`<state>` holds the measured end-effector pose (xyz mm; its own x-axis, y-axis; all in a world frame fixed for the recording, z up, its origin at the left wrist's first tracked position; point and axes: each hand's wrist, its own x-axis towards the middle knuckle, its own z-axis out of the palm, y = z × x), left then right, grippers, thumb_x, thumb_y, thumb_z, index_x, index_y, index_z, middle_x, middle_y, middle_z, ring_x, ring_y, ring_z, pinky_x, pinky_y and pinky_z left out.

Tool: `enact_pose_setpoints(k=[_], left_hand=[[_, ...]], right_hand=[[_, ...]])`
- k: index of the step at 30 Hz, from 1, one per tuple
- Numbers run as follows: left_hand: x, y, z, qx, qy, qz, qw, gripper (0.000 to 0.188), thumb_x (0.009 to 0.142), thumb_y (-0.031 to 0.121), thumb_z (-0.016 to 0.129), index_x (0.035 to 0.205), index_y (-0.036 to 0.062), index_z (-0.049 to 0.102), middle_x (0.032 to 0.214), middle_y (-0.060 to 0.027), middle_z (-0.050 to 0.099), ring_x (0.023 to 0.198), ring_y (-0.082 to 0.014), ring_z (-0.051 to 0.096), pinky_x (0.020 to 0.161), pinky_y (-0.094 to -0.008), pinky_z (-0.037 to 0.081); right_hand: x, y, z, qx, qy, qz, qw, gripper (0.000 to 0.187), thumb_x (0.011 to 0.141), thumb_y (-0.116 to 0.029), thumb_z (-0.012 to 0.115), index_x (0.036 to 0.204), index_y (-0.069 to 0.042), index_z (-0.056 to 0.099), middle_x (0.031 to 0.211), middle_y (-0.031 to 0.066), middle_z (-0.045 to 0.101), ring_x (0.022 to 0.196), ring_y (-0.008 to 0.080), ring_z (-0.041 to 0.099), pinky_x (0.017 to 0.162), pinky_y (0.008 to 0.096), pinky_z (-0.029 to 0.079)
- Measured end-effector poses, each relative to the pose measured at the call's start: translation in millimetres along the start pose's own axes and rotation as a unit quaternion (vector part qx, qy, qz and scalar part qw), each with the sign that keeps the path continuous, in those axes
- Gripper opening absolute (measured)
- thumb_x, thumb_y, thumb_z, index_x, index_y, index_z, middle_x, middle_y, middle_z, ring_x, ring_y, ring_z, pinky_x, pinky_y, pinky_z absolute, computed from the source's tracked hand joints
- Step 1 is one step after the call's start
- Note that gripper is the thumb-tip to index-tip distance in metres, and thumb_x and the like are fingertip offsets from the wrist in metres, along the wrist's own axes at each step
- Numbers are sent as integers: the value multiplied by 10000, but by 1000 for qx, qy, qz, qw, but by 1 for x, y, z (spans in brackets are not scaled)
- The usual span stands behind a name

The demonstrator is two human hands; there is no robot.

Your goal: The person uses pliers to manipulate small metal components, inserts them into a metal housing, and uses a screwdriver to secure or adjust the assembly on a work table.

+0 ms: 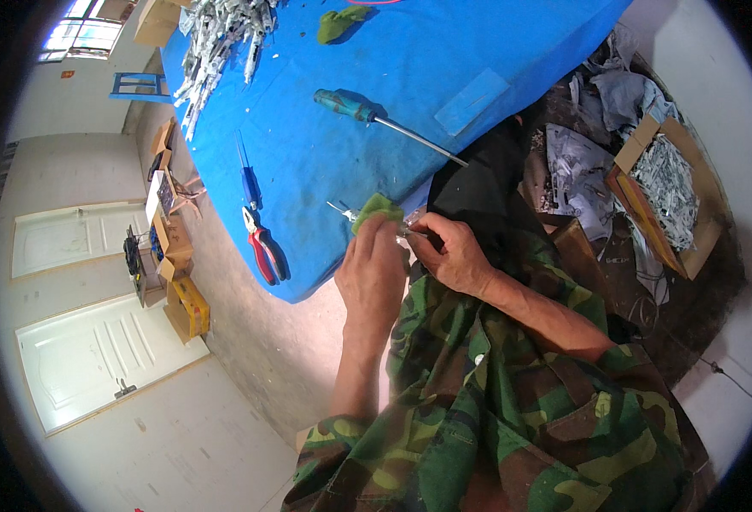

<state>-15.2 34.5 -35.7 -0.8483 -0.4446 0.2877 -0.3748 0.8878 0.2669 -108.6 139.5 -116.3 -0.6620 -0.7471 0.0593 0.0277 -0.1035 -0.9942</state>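
Close to the table's near edge, my left hand (369,271) is closed round a small green cloth (378,209). A thin metal part (343,210) pokes out of the cloth on its left side. Just to the right, the fingertips of my right hand (454,253) are pinched together near the other end of this part, but what lies between them is mostly hidden. On the blue-covered table (308,179) lie red-handled pliers (263,249), a slim blue screwdriver (250,183) and a large teal-handled screwdriver (346,106) whose shaft reaches the table edge.
A heap of silvery metal parts (222,51) covers the table's far left, with another green cloth (340,24) at the back. To the right, a cardboard box (662,192) of metal pieces stands among plastic bags (579,175). More boxes (186,309) line the left wall.
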Motion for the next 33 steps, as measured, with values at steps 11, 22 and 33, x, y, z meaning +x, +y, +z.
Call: enact_pose_setpoints(k=[11,22,33], left_hand=[[-7,0,5,-20,3,17,1000,140,923,5,692,1058,8,725,1154,-133,724,962,-352,734,808,-418,597],[-6,-3,4,-32,0,24,999,157,909,-1,684,1056,22,732,1164,-133,723,985,-351,730,831,-420,591],[1,-5,5,-25,-19,18,999,256,867,-21,645,1108,36,711,1196,-115,714,1036,-344,714,858,-419,583]], right_hand=[[1,4,0,2,-2,-9,1000,132,1004,-110,655,1029,19,640,858,179,717,773,244,746,662,367,552],[0,3,0,10,-5,-1,1000,127,1019,-109,637,1030,17,644,846,166,723,768,247,746,668,354,556],[-1,0,1,6,-3,-7,1000,136,1015,-116,646,1037,19,644,881,186,724,791,241,749,668,367,558]])
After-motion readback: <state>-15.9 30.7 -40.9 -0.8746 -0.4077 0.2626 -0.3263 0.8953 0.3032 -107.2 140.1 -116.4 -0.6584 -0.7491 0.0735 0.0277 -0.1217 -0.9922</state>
